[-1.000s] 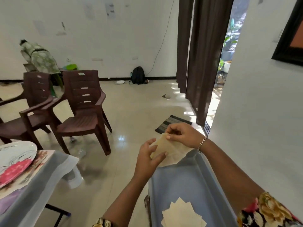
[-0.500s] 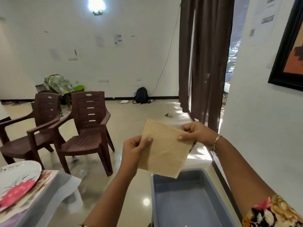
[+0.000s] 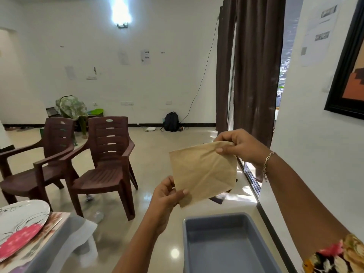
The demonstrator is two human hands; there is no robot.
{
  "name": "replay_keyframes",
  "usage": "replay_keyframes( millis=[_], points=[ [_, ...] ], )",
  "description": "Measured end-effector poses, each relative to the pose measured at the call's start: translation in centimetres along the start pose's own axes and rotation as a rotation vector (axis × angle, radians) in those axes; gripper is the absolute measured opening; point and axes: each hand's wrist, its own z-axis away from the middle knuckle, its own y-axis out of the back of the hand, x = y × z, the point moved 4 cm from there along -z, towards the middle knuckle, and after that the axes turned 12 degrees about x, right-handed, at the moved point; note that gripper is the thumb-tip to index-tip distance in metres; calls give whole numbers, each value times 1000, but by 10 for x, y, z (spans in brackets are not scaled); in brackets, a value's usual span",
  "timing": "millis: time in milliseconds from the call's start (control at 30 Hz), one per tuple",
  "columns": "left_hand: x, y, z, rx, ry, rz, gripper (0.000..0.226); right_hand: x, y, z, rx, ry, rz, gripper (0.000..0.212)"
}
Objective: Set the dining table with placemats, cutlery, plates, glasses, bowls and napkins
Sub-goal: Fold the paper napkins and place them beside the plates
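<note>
You hold a beige paper napkin (image 3: 202, 172) up in the air in front of you, stretched between both hands. Your left hand (image 3: 167, 196) pinches its lower left corner, with the thumb lying over the front of the paper and the other fingers curled behind. Your right hand (image 3: 240, 146) pinches the upper right corner, where the paper bunches a little under your fingertips; a thin bracelet (image 3: 266, 164) hangs at that wrist. The napkin hangs tilted, creased across the middle, and touches nothing but your fingers.

Below the napkin and apart from it sits a grey-blue plastic tub (image 3: 216, 221), close against the white wall on your right. The part of its inside that shows holds nothing.

At the lower left, the corner of the dining table (image 3: 65, 237) shows under a grey cloth. A printed placemat (image 3: 56, 218) lies on it, and on that rests a white plate (image 3: 21, 219) with a pink flower pattern.

Two dark brown plastic armchairs (image 3: 106, 158) stand side by side on the glossy floor beyond the table. Dark curtains (image 3: 254, 75) hang by the doorway, and a black backpack (image 3: 171, 121) leans against the far wall.
</note>
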Motion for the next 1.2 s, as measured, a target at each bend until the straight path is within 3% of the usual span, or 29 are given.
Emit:
replay_keyframes(
  millis=[100,333,467,967,1067,1200],
  points=[
    [-6,-16,6,-35,-7,1,62,-16,4,-2,9,45,-22,16],
    [7,-18,6,111,-40,122,18,-19,26,-6,41,39,128,11],
    [11,-15,3,185,-57,117,6,-9,35,-3,33,-35,107,8],
    [29,-11,-5,97,-166,-54,33,29,50,9,67,-84,-8,28],
    [28,-12,-4,89,-141,1,31,31,50,11,59,-63,-8,29],
    [26,-11,-6,73,-94,120,10,33,48,12,56,-67,-8,29]
  ],
)
